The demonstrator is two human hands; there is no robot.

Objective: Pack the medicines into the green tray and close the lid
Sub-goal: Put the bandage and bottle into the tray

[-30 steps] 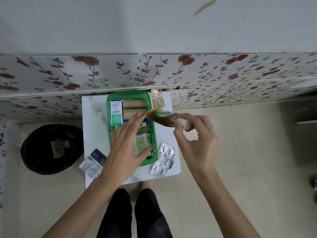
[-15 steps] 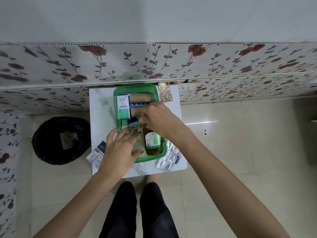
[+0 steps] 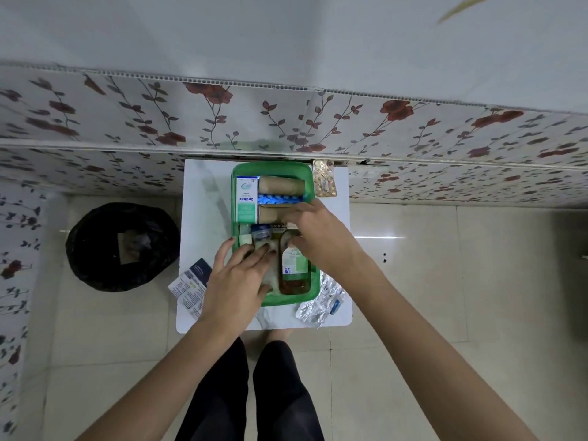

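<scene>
The green tray [image 3: 238, 173] sits on a small white table [image 3: 206, 218]. Inside it lie a white-green Optibex box [image 3: 247, 198], two brown rolls [image 3: 280, 185], a blue blister strip [image 3: 278, 198] and a small blue-lidded jar [image 3: 260, 232]. An amber syrup bottle [image 3: 294, 272] with a green label lies along the tray's right side. My right hand [image 3: 321, 240] curls over the bottle's cap end, which it hides. Fingers apart, my left hand [image 3: 238, 278] rests flat on the contents at the tray's near left.
A gold blister pack [image 3: 324, 183] lies beside the tray's far right corner. Silver blister strips [image 3: 318, 305] lie at the table's near right, printed leaflets [image 3: 191, 286] at its near left edge. A black bin [image 3: 122, 246] stands on the floor to the left.
My right hand brought the syrup bottle from above the table down into the tray's right side. My left hand slid a little nearer over the tray's left contents.
</scene>
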